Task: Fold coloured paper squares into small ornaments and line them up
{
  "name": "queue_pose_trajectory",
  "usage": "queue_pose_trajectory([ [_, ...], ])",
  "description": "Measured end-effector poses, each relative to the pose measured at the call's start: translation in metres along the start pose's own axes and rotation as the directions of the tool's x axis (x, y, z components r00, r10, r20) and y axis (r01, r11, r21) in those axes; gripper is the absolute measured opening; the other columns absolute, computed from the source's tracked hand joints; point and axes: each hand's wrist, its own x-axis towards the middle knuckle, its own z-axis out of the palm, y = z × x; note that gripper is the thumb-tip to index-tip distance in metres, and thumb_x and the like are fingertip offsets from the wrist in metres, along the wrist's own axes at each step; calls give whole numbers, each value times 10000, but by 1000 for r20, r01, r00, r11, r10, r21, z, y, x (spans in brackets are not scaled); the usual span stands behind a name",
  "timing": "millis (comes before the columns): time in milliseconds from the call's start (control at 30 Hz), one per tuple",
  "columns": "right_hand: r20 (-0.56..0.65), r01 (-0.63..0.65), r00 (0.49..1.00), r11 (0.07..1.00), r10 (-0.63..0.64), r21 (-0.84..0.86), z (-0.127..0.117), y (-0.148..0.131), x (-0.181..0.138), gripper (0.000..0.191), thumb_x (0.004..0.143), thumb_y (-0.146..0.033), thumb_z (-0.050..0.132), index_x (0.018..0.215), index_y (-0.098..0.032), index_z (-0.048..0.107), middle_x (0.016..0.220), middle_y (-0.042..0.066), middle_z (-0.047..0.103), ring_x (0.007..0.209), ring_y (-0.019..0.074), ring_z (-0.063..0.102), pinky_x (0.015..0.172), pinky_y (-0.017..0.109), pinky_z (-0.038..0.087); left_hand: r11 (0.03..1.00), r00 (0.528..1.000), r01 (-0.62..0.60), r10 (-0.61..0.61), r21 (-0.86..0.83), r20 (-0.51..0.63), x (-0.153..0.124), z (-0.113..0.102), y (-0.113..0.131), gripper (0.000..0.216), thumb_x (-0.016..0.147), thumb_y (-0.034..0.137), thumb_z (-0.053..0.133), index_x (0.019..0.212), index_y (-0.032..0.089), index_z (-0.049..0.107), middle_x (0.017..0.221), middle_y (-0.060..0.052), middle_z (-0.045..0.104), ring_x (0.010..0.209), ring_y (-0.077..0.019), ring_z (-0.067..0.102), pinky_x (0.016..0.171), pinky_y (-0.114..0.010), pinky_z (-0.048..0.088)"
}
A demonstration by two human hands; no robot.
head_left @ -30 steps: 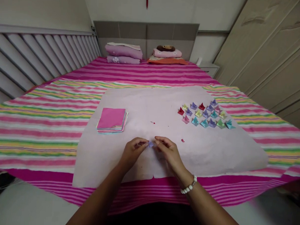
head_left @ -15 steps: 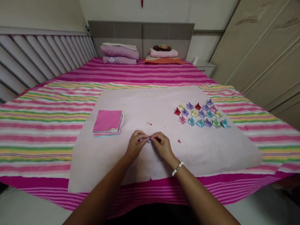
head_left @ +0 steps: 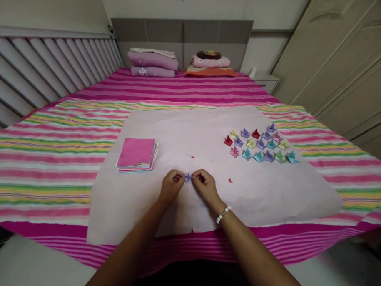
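Observation:
My left hand and my right hand meet over a large pale sheet spread on the bed. Both pinch a tiny purple folded paper piece between their fingertips, one from each side. A white bead bracelet is on my right wrist. A stack of square coloured papers, pink on top, lies to the left of my hands. Several small folded paper shapes in purple, red, yellow, blue and green sit in rows at the right.
The bed has a pink striped cover. Folded bedding and pillows lie by the headboard. A slatted wall panel runs along the left and wardrobe doors stand at the right. Small red scraps lie on the sheet.
My hands have drawn closer together and moved slightly away from me, staying pinched on the small purple piece. The view has shifted a little.

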Motion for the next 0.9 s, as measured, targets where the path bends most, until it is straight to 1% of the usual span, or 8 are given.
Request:
queue_pose_trajectory([
  [100, -2, 6, 1000, 1000, -6, -7, 1, 0, -1, 64, 742, -240, 542, 739, -208, 598, 672, -12, 559, 611, 146, 474, 582, 265, 384, 999, 998, 46, -46, -3, -46, 2, 0, -1, 53, 700, 222, 590, 719, 174, 596, 670, 8, 613, 630, -122, 591, 605, -231, 469],
  [167, -2, 14, 1000, 1000, -14, -11, 1, 1, -2, 69, 729, -214, 528, 742, -210, 596, 680, -12, 554, 625, 148, 477, 589, 264, 382, 997, 995, 73, -73, 0, -65, 4, -1, -1, 40, 693, 203, 565, 719, 178, 581, 604, 34, 575, 575, -115, 564, 563, -221, 450],
  [233, 1, 24, 1000, 1000, -24, -16, 1, 1, -3, 78, 717, -197, 522, 740, -211, 595, 685, -12, 552, 641, 151, 481, 601, 266, 384, 996, 994, 90, -89, 10, -67, 6, -2, 0, 33, 689, 190, 545, 708, 184, 571, 541, 59, 522, 512, -108, 522, 513, -212, 418],
  [300, 7, 34, 999, 999, -34, -20, 2, 2, -3, 80, 711, -192, 525, 738, -212, 597, 690, -11, 552, 652, 154, 485, 615, 270, 388, 996, 995, 82, -80, 29, -56, 7, -1, 2, 55, 686, 169, 526, 696, 186, 577, 532, 60, 511, 507, -112, 515, 510, -217, 414],
  [467, 22, 59, 998, 998, -59, -27, 2, 2, -3, 74, 717, -187, 529, 732, -211, 598, 715, -6, 554, 661, 157, 493, 626, 274, 391, 994, 999, -30, 32, 106, -17, 5, 2, 8, 203, 666, 75, 495, 692, 192, 658, 736, -5, 610, 719, -150, 584, 681, -271, 473],
  [533, 27, 68, 997, 997, -68, -28, 2, 2, -3, 70, 726, -185, 534, 737, -211, 597, 726, -5, 555, 666, 156, 496, 625, 271, 391, 987, 997, -74, 75, 143, -1, 4, 3, 9, 186, 669, 72, 526, 697, 190, 666, 766, -11, 591, 677, -137, 558, 656, -267, 468],
  [667, 36, 84, 996, 996, -83, -28, 2, 2, -4, 52, 763, -202, 547, 739, -211, 592, 729, -3, 555, 671, 155, 498, 625, 269, 396, 968, 990, -142, 139, 207, 30, 2, 3, 8, 68, 731, 139, 589, 714, 179, 641, 771, -8, 543, 597, -111, 509, 566, -239, 441],
  [900, 36, 85, 996, 995, -83, -44, 3, 3, -5, 55, 798, -218, 552, 754, -207, 583, 732, 0, 549, 669, 154, 491, 609, 265, 390, 927, 975, -222, 201, 302, 99, 1, -1, 5, 127, 795, 106, 522, 803, 177, 627, 848, -29, 546, 648, -119, 546, 594, -243, 476],
])
